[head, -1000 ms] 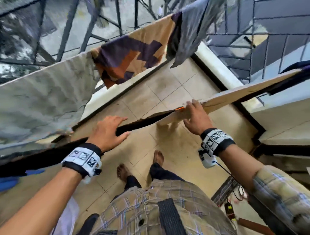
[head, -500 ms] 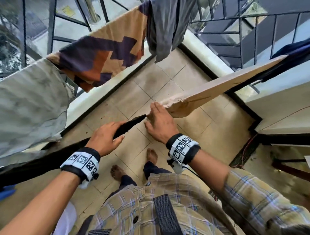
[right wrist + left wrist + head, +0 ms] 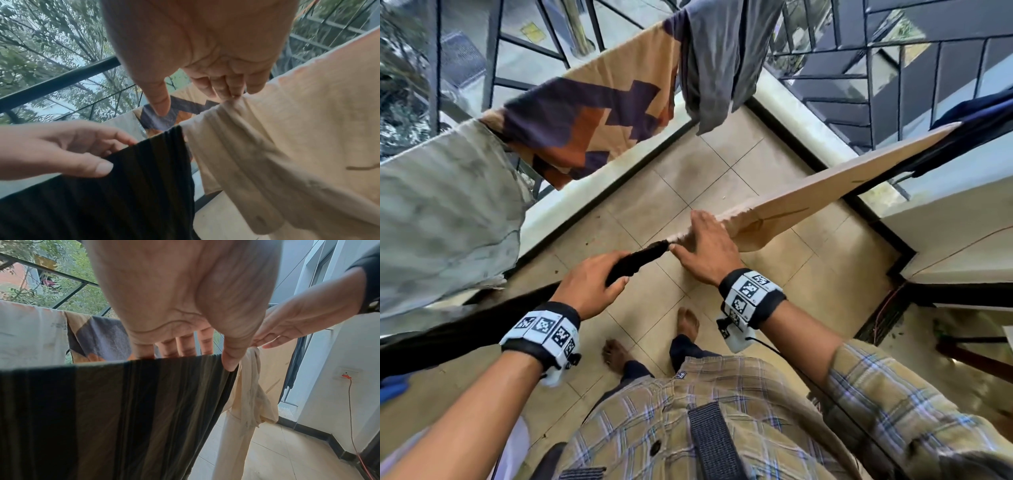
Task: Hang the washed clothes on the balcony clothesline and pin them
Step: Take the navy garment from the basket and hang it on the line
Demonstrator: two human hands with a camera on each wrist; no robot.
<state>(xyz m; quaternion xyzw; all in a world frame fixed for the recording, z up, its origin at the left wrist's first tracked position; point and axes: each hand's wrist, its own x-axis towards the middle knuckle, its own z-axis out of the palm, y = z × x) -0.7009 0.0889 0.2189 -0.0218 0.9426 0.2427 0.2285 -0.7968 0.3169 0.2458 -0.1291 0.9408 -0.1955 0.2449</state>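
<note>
A dark striped cloth (image 3: 635, 260) (image 3: 123, 410) hangs over the near clothesline on the left. My left hand (image 3: 619, 270) grips its top right corner, thumb (image 3: 230, 360) in front and fingers behind. Just to the right, a cream garment (image 3: 801, 202) (image 3: 287, 129) hangs on the same line, its left edge bunched up. My right hand (image 3: 685, 236) lies over that bunched edge with fingertips (image 3: 232, 92) curled onto it and the thumb (image 3: 160, 104) held apart. The two cloths almost touch. No peg is in view.
On the far line by the railing (image 3: 493, 51) hang a pale grey cloth (image 3: 445, 219), a tan, purple and orange patterned cloth (image 3: 599, 113) and a grey garment (image 3: 719, 58). A dark blue garment (image 3: 969, 126) hangs at the right. An orange cable (image 3: 349, 402) runs down the wall.
My right hand has slid left along the line, bunching the cream garment's edge toward the dark cloth. My left hand went from lying flat to gripping the dark cloth. The orange peg is gone from view.
</note>
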